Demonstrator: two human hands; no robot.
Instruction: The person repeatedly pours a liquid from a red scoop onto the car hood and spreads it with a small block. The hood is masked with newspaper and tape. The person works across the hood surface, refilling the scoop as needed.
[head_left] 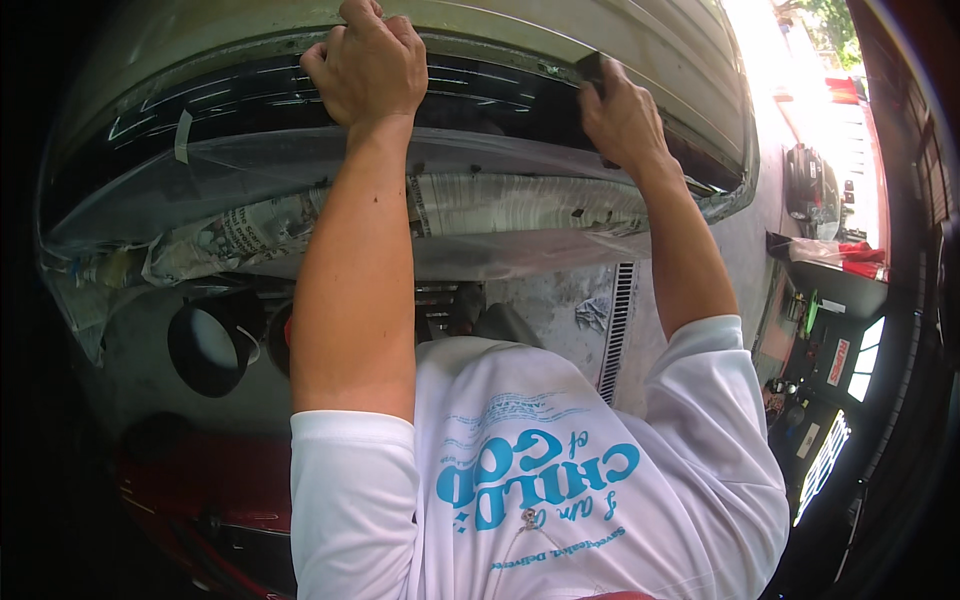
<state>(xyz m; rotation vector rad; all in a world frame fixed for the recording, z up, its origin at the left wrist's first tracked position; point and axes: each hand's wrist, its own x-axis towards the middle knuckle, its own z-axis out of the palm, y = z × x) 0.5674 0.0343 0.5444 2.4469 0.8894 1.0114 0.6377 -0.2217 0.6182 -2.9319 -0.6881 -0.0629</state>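
My left hand [372, 68] is closed with its fingers curled under, pressed at the edge of a pale, ribbed vehicle roof [500, 22]. Whatever its fingers may grip is hidden. Farther right, my right hand [627, 118] is wrapped round a dark block [592, 70], which rests against the roof edge above the window; its exact kind is unclear. Below the roof edge runs a glossy black window [470, 92]. Clear plastic film [270, 150] and a band of newspaper [500, 203] cover the body under the glass.
A piece of pale tape [183, 136] sticks to the window's left part. A dark round bin-like container [208, 343] stands on the floor behind the covering. A slotted drain [617, 330] crosses the floor. Red car bodywork [210, 480] is at lower left, a cluttered bench [800, 400] at right.
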